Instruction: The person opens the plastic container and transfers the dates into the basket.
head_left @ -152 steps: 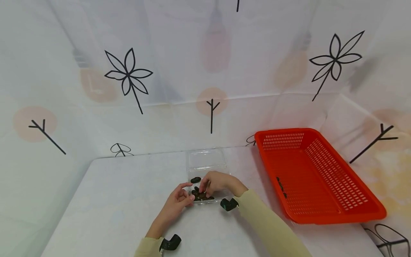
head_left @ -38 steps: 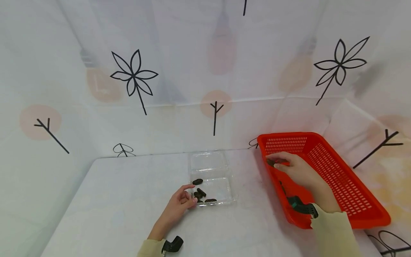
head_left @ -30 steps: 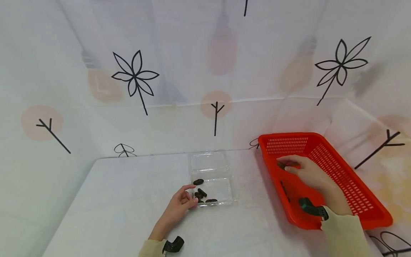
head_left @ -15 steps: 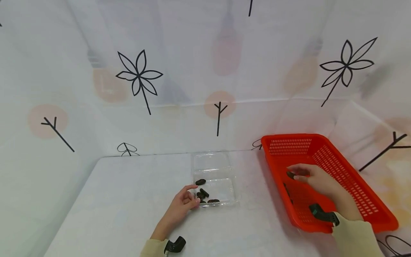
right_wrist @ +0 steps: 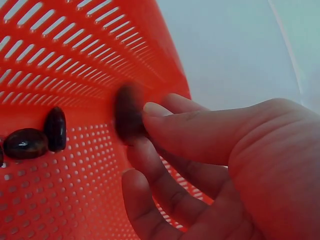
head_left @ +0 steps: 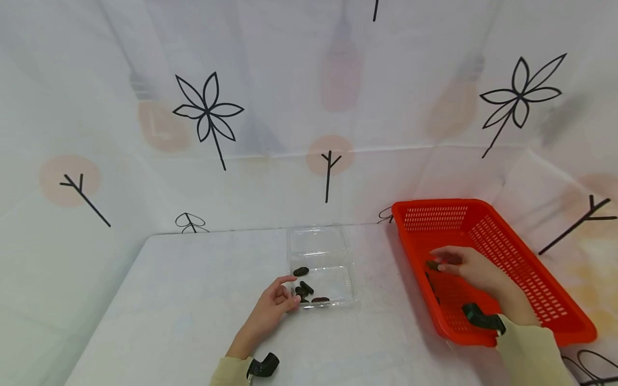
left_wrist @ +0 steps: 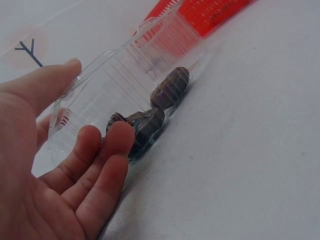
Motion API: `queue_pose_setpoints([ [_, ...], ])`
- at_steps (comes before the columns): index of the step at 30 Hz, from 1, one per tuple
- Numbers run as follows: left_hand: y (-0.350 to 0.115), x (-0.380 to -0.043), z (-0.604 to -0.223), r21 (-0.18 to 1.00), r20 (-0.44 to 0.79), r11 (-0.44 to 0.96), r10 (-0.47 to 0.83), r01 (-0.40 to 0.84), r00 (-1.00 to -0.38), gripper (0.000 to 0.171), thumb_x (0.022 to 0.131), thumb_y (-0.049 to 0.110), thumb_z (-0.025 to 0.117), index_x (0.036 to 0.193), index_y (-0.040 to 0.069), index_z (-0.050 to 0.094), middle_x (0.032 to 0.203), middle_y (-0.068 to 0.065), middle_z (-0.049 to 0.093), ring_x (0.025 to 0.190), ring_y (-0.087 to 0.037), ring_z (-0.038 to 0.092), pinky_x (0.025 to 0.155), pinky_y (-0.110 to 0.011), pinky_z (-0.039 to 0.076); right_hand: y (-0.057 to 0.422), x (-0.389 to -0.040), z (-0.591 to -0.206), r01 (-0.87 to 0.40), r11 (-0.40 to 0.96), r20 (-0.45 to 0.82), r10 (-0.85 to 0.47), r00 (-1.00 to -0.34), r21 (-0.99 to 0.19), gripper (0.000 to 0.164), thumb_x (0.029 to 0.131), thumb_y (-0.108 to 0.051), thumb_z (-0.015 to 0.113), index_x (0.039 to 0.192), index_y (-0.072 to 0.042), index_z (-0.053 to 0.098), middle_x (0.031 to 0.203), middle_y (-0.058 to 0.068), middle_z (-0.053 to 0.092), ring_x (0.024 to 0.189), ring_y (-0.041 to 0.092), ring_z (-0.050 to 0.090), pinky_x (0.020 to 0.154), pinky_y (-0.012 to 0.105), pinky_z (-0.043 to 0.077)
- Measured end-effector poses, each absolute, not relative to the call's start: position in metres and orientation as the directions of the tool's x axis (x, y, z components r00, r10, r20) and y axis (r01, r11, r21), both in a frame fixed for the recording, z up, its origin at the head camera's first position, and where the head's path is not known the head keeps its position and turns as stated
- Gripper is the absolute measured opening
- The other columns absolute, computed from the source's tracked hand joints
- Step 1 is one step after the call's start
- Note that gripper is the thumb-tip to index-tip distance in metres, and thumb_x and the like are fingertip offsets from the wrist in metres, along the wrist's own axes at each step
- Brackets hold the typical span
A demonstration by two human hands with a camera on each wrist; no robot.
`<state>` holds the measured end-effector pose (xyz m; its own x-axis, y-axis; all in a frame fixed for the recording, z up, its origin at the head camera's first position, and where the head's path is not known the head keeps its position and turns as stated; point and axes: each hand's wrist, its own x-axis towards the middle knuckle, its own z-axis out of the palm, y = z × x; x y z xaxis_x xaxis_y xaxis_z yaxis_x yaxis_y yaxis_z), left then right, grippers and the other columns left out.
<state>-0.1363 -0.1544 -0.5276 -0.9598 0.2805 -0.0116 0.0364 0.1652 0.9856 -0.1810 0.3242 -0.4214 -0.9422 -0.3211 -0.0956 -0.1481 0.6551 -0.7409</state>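
Dark oval piece (right_wrist: 128, 115), blurred at its upper end, is pinched narrowly between the thumb and fingers of my right hand (head_left: 469, 266). I have it inside the red basket (head_left: 499, 249), close by the left wall; I can't tell whether it touches the plastic. More dark pieces (right_wrist: 56, 130) lie near it along the foot of that wall, and the basket floor opens out to my right.

A strip of table (head_left: 379, 305) runs between the basket's left rim and the clear plastic box (head_left: 333, 279), setting the two well apart. My left hand (head_left: 271, 306) holds the box by its near left corner, fingers bent. Inside, several dark ovals (head_left: 306, 288) bunch by my fingertips, one lies farther back near the left side, and one lies along the front wall; the box floor shows to their right. The lid (head_left: 316, 240) is folded back toward the table's far edge, just short of the patterned cloth (head_left: 270, 123). On my left, the table stretches broadly to its slanting edge.
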Motion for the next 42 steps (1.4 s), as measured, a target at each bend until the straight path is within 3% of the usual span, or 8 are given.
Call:
queue_pose_setpoints([
  [8, -0.155, -0.136, -0.527, 0.989, -0.019, 0.149, 0.280, 0.024, -0.960, 0.054, 0.093, 0.016, 0.072, 0.142, 0.009, 0.049, 0.088, -0.006, 0.057, 0.084, -0.022, 0.067, 0.074, -0.028, 0.052, 0.324, -0.182, -0.421, -0.117, 0.644, -0.115, -0.307, -0.945, -0.756, 0.039, 0.099, -0.008, 0.060, 0.135, 0.005, 0.055, 0.122, 0.021, 0.063, 0.110, 0.037, 0.059, 0.083, 0.034, 0.053],
  [27, -0.156, -0.139, -0.527, 0.988, -0.021, 0.152, 0.282, 0.023, -0.959, 0.055, 0.094, 0.015, 0.071, 0.144, 0.009, 0.047, 0.089, -0.005, 0.057, 0.084, -0.024, 0.067, 0.074, -0.029, 0.053, 0.324, -0.179, -0.410, -0.124, 0.633, -0.081, -0.285, -0.955, -0.764, 0.040, 0.101, -0.013, 0.060, 0.138, 0.001, 0.054, 0.127, 0.023, 0.059, 0.112, 0.036, 0.057, 0.083, 0.035, 0.054],
  [31, -0.155, -0.139, -0.524, 0.987, -0.032, 0.159, 0.281, 0.013, -0.959, 0.055, 0.094, 0.013, 0.071, 0.144, 0.007, 0.047, 0.088, -0.006, 0.057, 0.085, -0.026, 0.067, 0.074, -0.029, 0.052, 0.320, -0.177, -0.406, -0.161, 0.646, -0.033, -0.278, -0.960, -0.746, 0.038, 0.100, -0.013, 0.060, 0.136, -0.002, 0.056, 0.126, 0.021, 0.061, 0.110, 0.031, 0.059, 0.082, 0.032, 0.054],
  [36, -0.152, -0.131, -0.503, 0.990, -0.022, 0.140, 0.290, 0.020, -0.957, 0.054, 0.094, 0.010, 0.070, 0.141, -0.001, 0.047, 0.087, -0.006, 0.056, 0.083, -0.028, 0.066, 0.073, -0.028, 0.051, 0.309, -0.173, -0.400, -0.223, 0.666, 0.025, -0.294, -0.955, -0.712, 0.037, 0.101, -0.015, 0.061, 0.135, -0.003, 0.058, 0.124, 0.018, 0.064, 0.106, 0.015, 0.060, 0.081, 0.025, 0.052],
  [42, -0.152, -0.130, -0.498, 0.991, -0.042, 0.136, 0.295, -0.001, -0.955, 0.055, 0.093, 0.010, 0.071, 0.142, 0.000, 0.047, 0.087, -0.007, 0.056, 0.086, -0.031, 0.066, 0.075, -0.029, 0.052, 0.295, -0.169, -0.393, -0.237, 0.679, 0.043, -0.290, -0.956, -0.695, 0.037, 0.100, -0.016, 0.061, 0.135, -0.004, 0.059, 0.123, 0.016, 0.065, 0.111, 0.031, 0.057, 0.082, 0.025, 0.051],
])
